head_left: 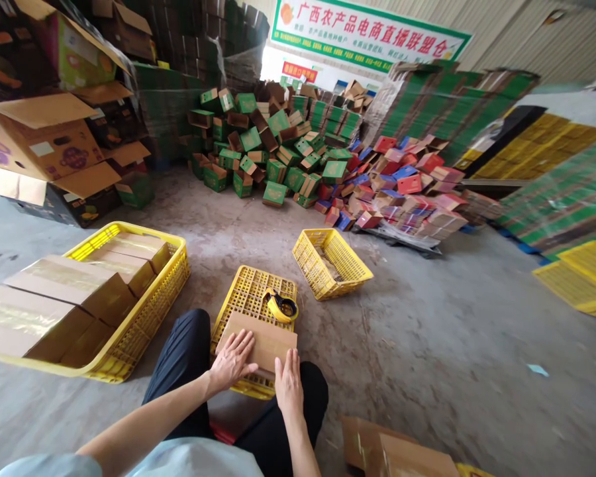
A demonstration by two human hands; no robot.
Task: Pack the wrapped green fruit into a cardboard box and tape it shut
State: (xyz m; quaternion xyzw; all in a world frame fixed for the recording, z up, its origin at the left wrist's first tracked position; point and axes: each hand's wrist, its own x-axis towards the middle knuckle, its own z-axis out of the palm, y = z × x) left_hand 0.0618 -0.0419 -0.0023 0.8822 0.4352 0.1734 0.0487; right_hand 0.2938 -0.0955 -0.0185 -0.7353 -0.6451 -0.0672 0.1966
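Observation:
A brown cardboard box (pixel 265 342) lies on an upturned yellow plastic crate (pixel 238 288) between my knees. My left hand (pixel 232 360) rests on the box's top near its left end, fingers spread. Against the right end of the same box, my right hand (pixel 289 381) is held with its fingers straight and close together. Beyond the box, a yellow tape dispenser (pixel 281 307) sits on the crate. Neither hand grips anything. The underside of the box is hidden.
A large yellow crate (pixel 149 328) with several taped boxes (pixel 44 298) stands at left. A smaller yellow basket (pixel 332 265) is ahead on the right. Flat cardboard (pixel 392 450) lies at lower right. Piles of green boxes (pixel 273 169) and red-and-blue boxes (pixel 402 182) fill the background.

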